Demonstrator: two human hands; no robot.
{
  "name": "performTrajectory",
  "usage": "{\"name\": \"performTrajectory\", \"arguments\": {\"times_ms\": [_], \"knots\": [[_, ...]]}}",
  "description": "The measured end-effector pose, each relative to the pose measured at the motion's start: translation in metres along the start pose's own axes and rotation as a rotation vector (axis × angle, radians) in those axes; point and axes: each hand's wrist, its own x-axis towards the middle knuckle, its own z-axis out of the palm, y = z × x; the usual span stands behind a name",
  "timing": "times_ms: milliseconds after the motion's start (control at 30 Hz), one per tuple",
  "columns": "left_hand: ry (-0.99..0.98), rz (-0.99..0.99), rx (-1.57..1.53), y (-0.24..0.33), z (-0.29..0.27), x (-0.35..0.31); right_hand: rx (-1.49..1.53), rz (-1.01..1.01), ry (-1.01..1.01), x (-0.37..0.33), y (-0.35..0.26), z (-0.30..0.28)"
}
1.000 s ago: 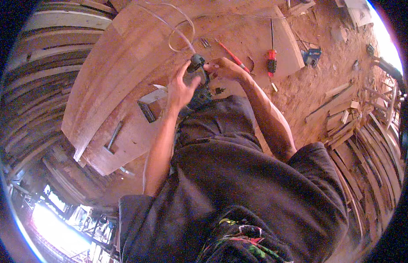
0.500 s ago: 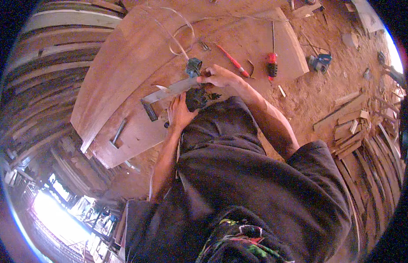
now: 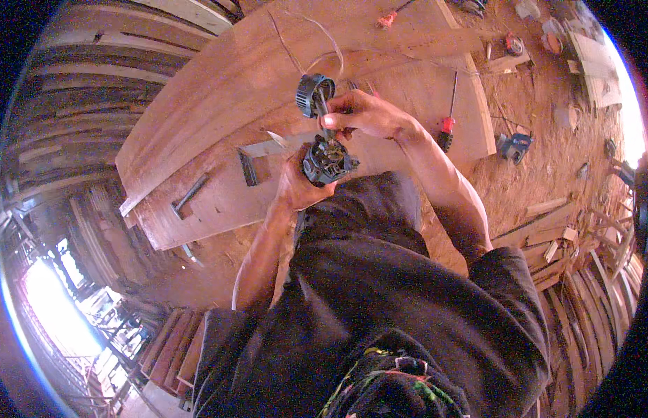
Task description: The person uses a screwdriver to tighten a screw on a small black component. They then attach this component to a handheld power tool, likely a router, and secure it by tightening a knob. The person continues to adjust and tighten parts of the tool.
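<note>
My left hand (image 3: 297, 182) is wrapped round a dark round tool housing (image 3: 326, 161), its open end facing up and showing metal parts inside. Just above, the fingers of my right hand (image 3: 366, 113) close on a dark shaft (image 3: 321, 104). That shaft reaches from a blue-grey ribbed cap (image 3: 313, 95) down towards the housing; whether it enters the housing is hard to tell. Behind my left hand lies a carpenter's square (image 3: 249, 166) on a wooden board (image 3: 198, 111), partly hidden. A pale pointed sliver (image 3: 276, 138) shows by my left fingers.
A hammer (image 3: 190, 196) rests at the board's left. On its right side is a red-and-black screwdriver (image 3: 446, 132). Beyond the board's right edge a blue tool (image 3: 515, 147) sits on the dusty ground. A thin cable (image 3: 332, 38) loops across the top; stacked planks (image 3: 94, 70) line the left.
Both hands have lifted away from the square, which now lies on the board. My right hand has let go of it and holds the shaft; my left has raised the housing.
</note>
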Motion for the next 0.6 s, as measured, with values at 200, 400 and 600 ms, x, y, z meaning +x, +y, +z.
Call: {"name": "performTrajectory", "arguments": {"times_ms": [200, 400, 600], "knots": [[-0.015, -0.053, -0.133, -0.001, 0.003, -0.006, -0.141, -0.054, 0.085, -0.007, -0.025, 0.010], [-0.031, -0.090, -0.182, 0.029, 0.002, 0.000, -0.090, -0.033, 0.176, -0.021, -0.039, 0.019], [0.012, -0.058, -0.253, 0.021, 0.013, 0.010, -0.405, 0.006, 0.226, -0.020, -0.056, 0.014]]}}
